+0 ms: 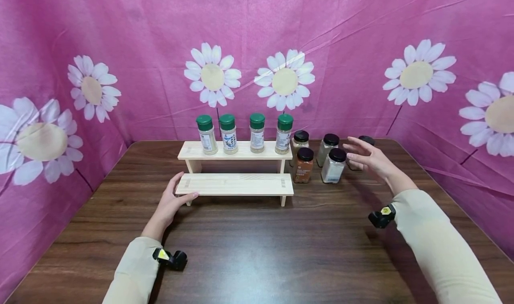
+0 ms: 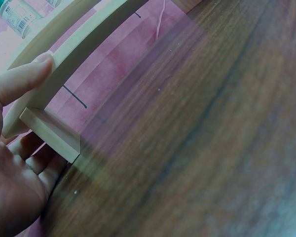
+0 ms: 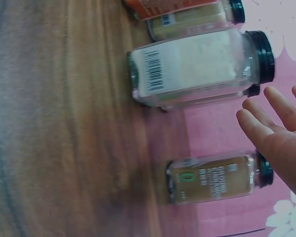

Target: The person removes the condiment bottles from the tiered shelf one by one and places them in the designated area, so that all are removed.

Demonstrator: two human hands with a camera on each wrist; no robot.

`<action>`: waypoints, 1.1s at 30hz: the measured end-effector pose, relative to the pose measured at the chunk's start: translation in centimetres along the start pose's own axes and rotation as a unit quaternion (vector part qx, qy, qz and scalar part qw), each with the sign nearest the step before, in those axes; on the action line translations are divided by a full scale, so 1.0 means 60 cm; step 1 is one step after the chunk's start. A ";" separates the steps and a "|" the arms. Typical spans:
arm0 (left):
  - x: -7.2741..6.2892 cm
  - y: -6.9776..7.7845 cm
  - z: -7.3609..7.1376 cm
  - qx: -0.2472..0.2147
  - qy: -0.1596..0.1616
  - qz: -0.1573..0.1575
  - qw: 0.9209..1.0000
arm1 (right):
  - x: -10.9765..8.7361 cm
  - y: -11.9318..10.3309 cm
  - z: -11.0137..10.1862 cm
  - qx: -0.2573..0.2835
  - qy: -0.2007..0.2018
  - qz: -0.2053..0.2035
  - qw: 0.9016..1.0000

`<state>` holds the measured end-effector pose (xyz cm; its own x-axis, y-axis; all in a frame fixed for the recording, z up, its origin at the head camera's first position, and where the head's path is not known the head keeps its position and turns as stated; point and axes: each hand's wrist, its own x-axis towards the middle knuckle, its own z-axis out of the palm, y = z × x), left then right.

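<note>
My left hand grips the left end of a two-tier wooden rack at its lower shelf. In the left wrist view the thumb lies on the shelf's edge, and the fingers are around the end by the leg. Several shaker bottles with green caps stand upright along the upper shelf. On the right, my right hand hovers with fingers spread and holds nothing. It is nearest to a black-lidded jar of brown spice, partly hidden behind it in the head view, and to a white-labelled jar.
Right of the rack stand a jar of red-orange spice and two more black-lidded jars behind, one with a pale filling. Everything is on a dark wooden table. A pink cloth with daisies hangs at the back and sides.
</note>
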<state>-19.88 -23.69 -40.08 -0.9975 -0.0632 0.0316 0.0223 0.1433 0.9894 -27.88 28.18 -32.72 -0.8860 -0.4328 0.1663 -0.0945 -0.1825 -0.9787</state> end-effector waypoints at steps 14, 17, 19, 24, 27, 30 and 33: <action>0.003 -0.003 -0.003 -0.002 -0.001 0.006 1.000 | 0.030 -0.046 0.016 0.029 0.000 -0.022 0.999; 0.003 -0.004 -0.003 -0.001 -0.003 0.006 1.000 | 0.037 -0.053 0.026 -0.016 0.028 -0.013 0.999; 0.004 -0.004 -0.003 0.000 -0.003 0.007 1.000 | 0.041 -0.057 0.033 -0.039 0.037 -0.010 0.998; 0.002 -0.003 -0.004 0.004 -0.002 0.010 1.000 | 0.052 -0.066 0.052 -0.055 0.035 -0.001 0.998; 0.002 -0.003 -0.003 0.007 -0.002 0.009 1.000 | 0.060 -0.069 0.063 -0.067 0.047 0.009 0.997; 0.003 -0.003 -0.003 0.004 -0.001 0.008 1.000 | 0.070 -0.068 0.075 -0.086 0.059 0.016 0.994; 0.004 -0.003 -0.002 0.002 -0.001 0.009 1.000 | 0.080 -0.065 0.087 -0.095 0.056 0.015 0.994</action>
<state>-20.14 -23.87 -40.25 -0.9971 -0.0586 0.0491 0.0399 0.1478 0.9882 -29.39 22.21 -27.49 -0.9335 -0.3332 0.1323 -0.1414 0.0030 -0.9899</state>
